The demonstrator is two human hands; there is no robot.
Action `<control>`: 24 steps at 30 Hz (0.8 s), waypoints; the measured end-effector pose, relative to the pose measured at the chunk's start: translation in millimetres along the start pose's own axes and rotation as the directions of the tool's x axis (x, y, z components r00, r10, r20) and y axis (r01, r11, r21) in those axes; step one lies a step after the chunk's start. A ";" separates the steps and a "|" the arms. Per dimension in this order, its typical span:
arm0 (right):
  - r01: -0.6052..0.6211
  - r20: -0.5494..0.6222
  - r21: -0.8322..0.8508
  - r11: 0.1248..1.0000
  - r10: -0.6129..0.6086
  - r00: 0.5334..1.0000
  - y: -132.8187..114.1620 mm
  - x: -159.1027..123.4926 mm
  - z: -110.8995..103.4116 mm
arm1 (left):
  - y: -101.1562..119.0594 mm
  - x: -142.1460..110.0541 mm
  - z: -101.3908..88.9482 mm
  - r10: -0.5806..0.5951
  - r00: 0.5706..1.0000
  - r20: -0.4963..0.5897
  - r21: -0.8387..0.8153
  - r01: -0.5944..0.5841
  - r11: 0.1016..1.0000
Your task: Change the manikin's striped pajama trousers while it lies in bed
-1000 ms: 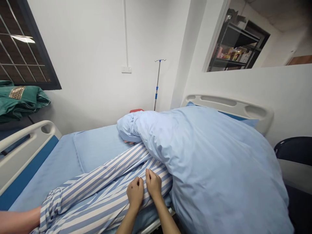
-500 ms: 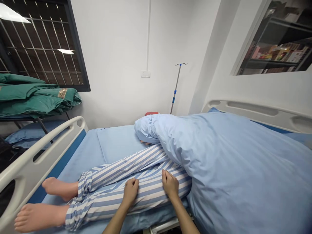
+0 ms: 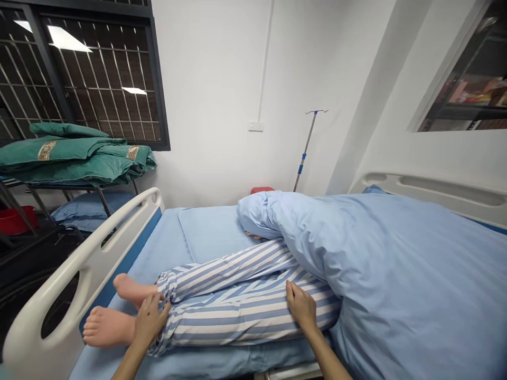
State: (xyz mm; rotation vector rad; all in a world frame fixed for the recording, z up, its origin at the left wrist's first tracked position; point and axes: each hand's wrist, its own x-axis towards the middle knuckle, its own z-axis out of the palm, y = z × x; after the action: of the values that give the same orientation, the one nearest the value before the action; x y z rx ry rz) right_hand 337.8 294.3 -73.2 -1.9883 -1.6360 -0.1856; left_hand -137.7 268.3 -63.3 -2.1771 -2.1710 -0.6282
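Striped trousers (image 3: pixel 233 306): in the middle of the scene, stretched lengthwise along the bed; the right end runs under the quilt, and the cuffs (image 3: pixel 167 285) at the left lie bunched at the ankles.
Left hand (image 3: pixel 149 316): has moved left, from the thigh to the near ankle; the fingers, curled before, are now spread over the bunched near cuff. Whether it grips any cloth, I cannot tell.
Right hand (image 3: pixel 301 305): curled into a loose fist at the near thigh, just left of the quilt, much as before; nothing shows in it, and contact with the cloth cannot be told.
Spread of hands: side by side a second ago, now well apart towards either end of the near trouser leg; I judge that attention has gone to the lower leg.
Bare feet (image 3: pixel 109 326): both now fully in view, pointing left towards the footboard (image 3: pixel 92 266).
Quilt (image 3: pixel 376 264): heaped across the right side, hiding the waist; it blocks the view there.
Sheet (image 3: pixel 216 232): bare stretch beyond the legs, on the far side.
Drip stand (image 3: pixel 309 134): behind the bed, against the far wall, beside a red object (image 3: pixel 261 189) mostly hidden.
Green bedding (image 3: pixel 79 155): stacked far left, beyond the footboard.
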 end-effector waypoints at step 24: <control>0.024 0.419 -0.043 0.999 -0.004 0.908 -88.7 11.1 16.6 | 2.5 -15.9 12.8 -0.057 0.996 0.067 0.028 0.056 0.998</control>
State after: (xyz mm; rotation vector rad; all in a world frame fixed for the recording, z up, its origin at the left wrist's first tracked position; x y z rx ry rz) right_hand 253.3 321.4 -53.4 -2.1598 -1.9206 0.2187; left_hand -131.1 256.5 -78.8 -2.1619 -2.2673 -0.5325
